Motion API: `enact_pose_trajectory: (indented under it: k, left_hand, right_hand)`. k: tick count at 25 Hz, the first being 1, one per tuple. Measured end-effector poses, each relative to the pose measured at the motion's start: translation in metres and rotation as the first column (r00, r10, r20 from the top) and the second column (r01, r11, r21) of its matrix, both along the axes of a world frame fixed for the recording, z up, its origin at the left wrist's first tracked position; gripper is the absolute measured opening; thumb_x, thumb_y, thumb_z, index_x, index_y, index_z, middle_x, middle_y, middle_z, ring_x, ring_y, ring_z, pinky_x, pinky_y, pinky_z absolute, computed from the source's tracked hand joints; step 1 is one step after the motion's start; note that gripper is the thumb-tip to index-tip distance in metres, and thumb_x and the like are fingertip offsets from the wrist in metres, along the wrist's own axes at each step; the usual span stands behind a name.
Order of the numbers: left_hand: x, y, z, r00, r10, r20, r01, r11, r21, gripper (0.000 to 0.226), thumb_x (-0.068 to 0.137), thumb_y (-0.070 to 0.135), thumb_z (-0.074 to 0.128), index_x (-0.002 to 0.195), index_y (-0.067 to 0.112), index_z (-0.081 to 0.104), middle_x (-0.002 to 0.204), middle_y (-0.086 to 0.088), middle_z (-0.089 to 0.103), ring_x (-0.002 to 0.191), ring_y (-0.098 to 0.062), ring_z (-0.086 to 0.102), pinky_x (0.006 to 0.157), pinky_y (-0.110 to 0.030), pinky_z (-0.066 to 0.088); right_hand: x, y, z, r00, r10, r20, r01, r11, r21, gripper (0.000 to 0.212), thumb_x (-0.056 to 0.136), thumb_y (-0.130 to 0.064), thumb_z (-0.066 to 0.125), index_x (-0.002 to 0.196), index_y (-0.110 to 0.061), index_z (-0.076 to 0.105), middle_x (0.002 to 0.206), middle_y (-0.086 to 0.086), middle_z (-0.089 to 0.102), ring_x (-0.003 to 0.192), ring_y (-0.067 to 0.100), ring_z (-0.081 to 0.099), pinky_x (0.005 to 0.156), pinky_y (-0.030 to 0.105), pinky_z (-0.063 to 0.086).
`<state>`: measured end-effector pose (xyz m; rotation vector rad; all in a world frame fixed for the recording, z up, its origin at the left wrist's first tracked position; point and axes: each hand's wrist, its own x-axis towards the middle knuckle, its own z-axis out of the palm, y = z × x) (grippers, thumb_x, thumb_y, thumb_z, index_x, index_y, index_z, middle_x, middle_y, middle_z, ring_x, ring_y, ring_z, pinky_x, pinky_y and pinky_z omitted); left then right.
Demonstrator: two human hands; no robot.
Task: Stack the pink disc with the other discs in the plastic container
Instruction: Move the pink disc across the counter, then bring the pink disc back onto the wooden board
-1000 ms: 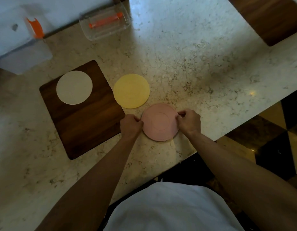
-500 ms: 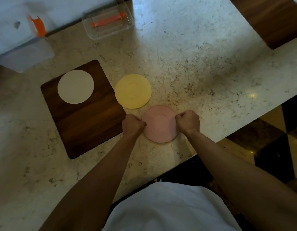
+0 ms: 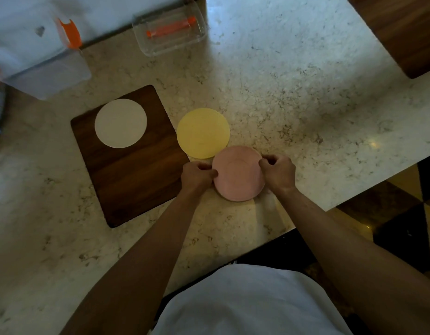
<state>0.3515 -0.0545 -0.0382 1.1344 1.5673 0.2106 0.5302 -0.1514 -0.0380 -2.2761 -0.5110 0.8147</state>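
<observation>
The pink disc is near the counter's front edge, lifted a little so its far rim overlaps the yellow disc. My left hand pinches its left rim and my right hand pinches its right rim. A white disc lies on the dark wooden board to the left. A clear plastic container with an orange clip stands at the back of the counter; I cannot see any discs inside it.
A large frosted plastic box with orange latches sits at the back left. Another dark wooden board lies at the back right. The marble counter ends just right of my right hand, with tiled floor below.
Both hands have raised the pink disc slightly and moved it away from me, so it now overlaps the yellow disc's near edge. The other discs have not moved.
</observation>
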Motion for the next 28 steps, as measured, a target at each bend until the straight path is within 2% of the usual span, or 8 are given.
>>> enact_pose_trajectory:
  k: [3, 7, 12, 18, 22, 24, 28]
  left_hand:
    - [-0.007, 0.023, 0.008, 0.999, 0.021, 0.042, -0.023, 0.999, 0.025, 0.02, 0.077, 0.005, 0.076, 0.096, 0.003, 0.072, 0.092, -0.016, 0.072, 0.082, -0.03, 0.071, 0.075, -0.052, 0.06]
    - [-0.016, 0.061, 0.021, 0.99, 0.068, 0.12, -0.076, 0.995, 0.064, 0.008, 0.081, 0.003, 0.072, 0.089, 0.005, 0.07, 0.094, -0.016, 0.071, 0.085, -0.029, 0.07, 0.075, -0.051, 0.06]
    - [-0.023, 0.102, 0.015, 0.988, 0.143, 0.066, -0.147, 0.987, 0.06, 0.022, 0.084, 0.003, 0.07, 0.105, -0.001, 0.067, 0.103, -0.018, 0.069, 0.089, -0.028, 0.069, 0.073, -0.041, 0.061]
    - [-0.026, 0.124, -0.001, 0.983, 0.182, 0.001, -0.181, 0.981, 0.072, 0.022, 0.082, 0.003, 0.071, 0.104, 0.002, 0.068, 0.105, -0.016, 0.069, 0.087, -0.026, 0.068, 0.076, -0.044, 0.061]
    - [-0.03, 0.128, -0.012, 0.992, 0.111, -0.059, -0.102, 0.985, 0.136, 0.025, 0.079, 0.005, 0.071, 0.104, 0.005, 0.07, 0.104, -0.013, 0.069, 0.091, -0.026, 0.068, 0.081, -0.046, 0.059]
    - [-0.028, 0.128, -0.013, 0.992, 0.053, -0.116, -0.029, 0.98, 0.198, 0.025, 0.077, 0.008, 0.07, 0.102, 0.008, 0.07, 0.103, -0.011, 0.069, 0.092, -0.024, 0.067, 0.084, -0.045, 0.057]
    - [-0.025, 0.128, -0.014, 0.966, -0.014, -0.257, 0.099, 0.942, 0.32, 0.023, 0.079, 0.014, 0.071, 0.101, 0.01, 0.071, 0.104, -0.008, 0.07, 0.092, -0.019, 0.064, 0.084, -0.033, 0.052]
  right_hand:
    - [-0.002, 0.024, 0.004, 0.998, 0.048, 0.028, -0.049, 0.998, 0.048, 0.024, 0.085, -0.026, 0.062, 0.103, -0.016, 0.075, 0.086, -0.01, 0.068, 0.067, -0.008, 0.055, 0.059, 0.007, 0.036]
    - [-0.005, 0.066, 0.009, 0.99, 0.129, 0.058, -0.134, 0.987, 0.088, 0.025, 0.085, -0.025, 0.061, 0.103, -0.014, 0.075, 0.094, -0.001, 0.074, 0.073, 0.003, 0.061, 0.063, 0.011, 0.041]
    - [-0.009, 0.119, 0.003, 0.975, 0.215, 0.06, -0.219, 0.974, 0.064, 0.025, 0.087, -0.023, 0.058, 0.105, -0.014, 0.073, 0.1, 0.002, 0.074, 0.078, 0.007, 0.06, 0.07, 0.02, 0.043]
    - [-0.012, 0.151, -0.012, 0.958, 0.272, 0.086, -0.276, 0.961, 0.032, 0.027, 0.088, -0.023, 0.055, 0.107, -0.012, 0.071, 0.101, 0.004, 0.073, 0.081, 0.009, 0.058, 0.073, 0.021, 0.041]
    - [-0.015, 0.155, -0.02, 0.942, 0.29, 0.168, -0.297, 0.955, 0.016, 0.025, 0.089, -0.02, 0.054, 0.106, -0.012, 0.071, 0.099, 0.005, 0.072, 0.08, 0.009, 0.057, 0.07, 0.016, 0.037]
    - [-0.015, 0.155, -0.025, 0.924, 0.314, 0.218, -0.32, 0.947, -0.008, 0.025, 0.09, -0.018, 0.053, 0.106, -0.011, 0.07, 0.1, 0.008, 0.07, 0.084, 0.015, 0.059, 0.073, 0.02, 0.037]
    - [-0.016, 0.152, -0.03, 0.9, 0.338, 0.276, -0.347, 0.938, -0.016, 0.024, 0.093, -0.017, 0.054, 0.11, -0.009, 0.069, 0.105, 0.014, 0.062, 0.089, 0.023, 0.058, 0.075, 0.024, 0.037]
